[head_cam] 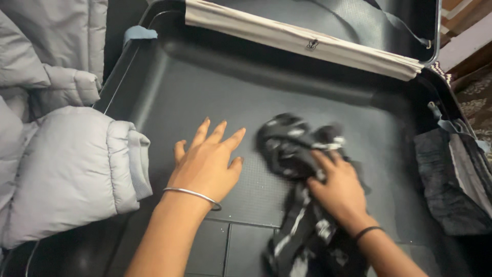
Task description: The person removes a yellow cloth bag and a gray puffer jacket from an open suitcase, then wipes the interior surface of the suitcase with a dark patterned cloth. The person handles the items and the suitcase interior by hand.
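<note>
Bare suitcase floor (215,87) beyond garment (297,149)

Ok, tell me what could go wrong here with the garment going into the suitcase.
1. The right hand presses a bunched black-and-white garment onto the suitcase floor; it may well crease.
2. Its tail trails toward the near edge and might catch when the case shuts.
3. The grey puffer jacket hangs over the left rim beside the open left hand and could slide in.
</note>
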